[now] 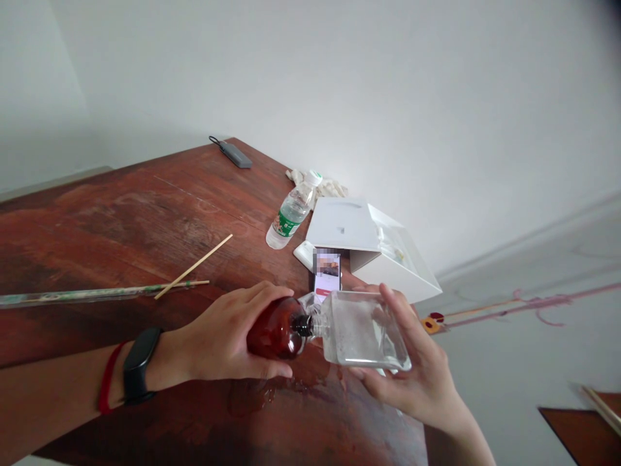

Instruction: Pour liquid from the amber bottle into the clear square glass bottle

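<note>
Left forearm (53, 404): enters at the lower left, with a black band (141, 364) and red cord (110, 382) at the wrist.
Left hand (228, 333): grasping the brown bottle (272, 330) round its body, fingers over the far side, thumb along the near side.
Right hand (420, 369): grasping the clear bottle (366, 330) by its base half, fingers on the far edge, thumb on the near one.
Necks: black neck (304, 325) of the brown bottle meets the clear bottle's neck (319, 323), between the hands. Touching, or one inside the other: cannot tell.
Brown bottle: rounded, glossy, probably smooth and slick if wet; contents hidden, so weight uncertain. Best held round its widest part, off the neck.
Clear bottle: flat-sided, likely stiff; glass or hard plastic, cannot tell. If glass, breakable and moderately heavy. Flat walls and edges should give good purchase near the base.
Table (121, 223): reddish wood; wet patch (262, 396) below the bottles, so damp fingers could slip.
Phone (327, 278): lit screen, just beyond the necks, against the white box (342, 223).
Water bottle (291, 213): upright, left of the box; cloth (334, 188) behind.
Left side: loose stick (194, 266) crossing a wrapped strip (97, 295); grey device (235, 155) at the far corner.
</note>
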Tool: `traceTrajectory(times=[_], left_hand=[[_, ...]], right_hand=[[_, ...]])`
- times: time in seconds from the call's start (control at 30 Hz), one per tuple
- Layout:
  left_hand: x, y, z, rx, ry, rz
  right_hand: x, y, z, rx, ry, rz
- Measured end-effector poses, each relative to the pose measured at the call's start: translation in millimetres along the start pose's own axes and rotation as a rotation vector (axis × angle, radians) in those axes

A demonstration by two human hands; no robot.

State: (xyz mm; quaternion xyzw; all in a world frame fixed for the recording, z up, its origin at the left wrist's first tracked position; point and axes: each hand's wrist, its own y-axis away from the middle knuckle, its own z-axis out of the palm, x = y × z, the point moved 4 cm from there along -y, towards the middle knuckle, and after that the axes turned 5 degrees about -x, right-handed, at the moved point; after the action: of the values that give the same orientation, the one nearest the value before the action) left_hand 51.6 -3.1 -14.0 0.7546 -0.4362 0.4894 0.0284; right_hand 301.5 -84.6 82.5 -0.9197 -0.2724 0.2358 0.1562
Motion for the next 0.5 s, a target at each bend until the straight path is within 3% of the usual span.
traceTrajectory(times=[0.5], left_hand=[[0.3, 1.7, 0.9, -0.013, -0.024, 0.014]], right_hand=[[2.8, 6.3, 1.2, 0.006, -0.012, -0.006]])
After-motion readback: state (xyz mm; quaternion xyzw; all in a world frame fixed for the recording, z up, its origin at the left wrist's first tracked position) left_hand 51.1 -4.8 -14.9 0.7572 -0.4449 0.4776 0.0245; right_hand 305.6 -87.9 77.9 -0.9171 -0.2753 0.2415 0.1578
